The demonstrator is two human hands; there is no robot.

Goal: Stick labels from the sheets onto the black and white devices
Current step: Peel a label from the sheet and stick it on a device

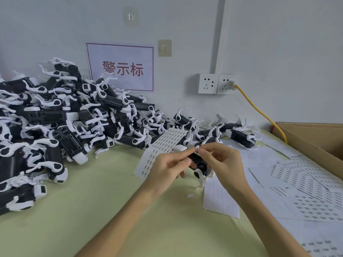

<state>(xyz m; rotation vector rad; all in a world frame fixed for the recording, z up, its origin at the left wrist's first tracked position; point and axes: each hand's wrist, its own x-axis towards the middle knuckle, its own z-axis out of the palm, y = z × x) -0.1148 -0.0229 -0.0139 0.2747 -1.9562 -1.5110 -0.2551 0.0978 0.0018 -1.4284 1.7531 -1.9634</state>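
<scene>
Gripping the device (198, 162) in the left hand (167, 167), clear of the tabletop (111, 201), in front of the pile's thin right end. Pinching a small label (197, 148) between thumb and forefinger of the right hand (222, 164), right at the device's upper end; remaining fingers (209, 160) curled loosely over the black body.

Likely to land crooked or creased if pressed down before lining up with the black face. Could curl back and stick to skin, being so small and held by one end. Might catch on the sheet (163, 147) standing just behind the left hand; gripped along with the device or merely leaning, cannot tell. Could twist in the left grip under a hard press, held as it is near the fingertips.

Heaped at left and along the wall, the pile (55, 127) of devices, white arms tangled; labelled or not, too small to tell. Spread flat at right, overlapping loose sheets (306, 197), reaching up to a box (311, 138). Running down from a socket (217, 83) behind the box, a yellow cable (259, 112). In the way, only the right hand's own fingers, partly covering the face to be labelled.
</scene>
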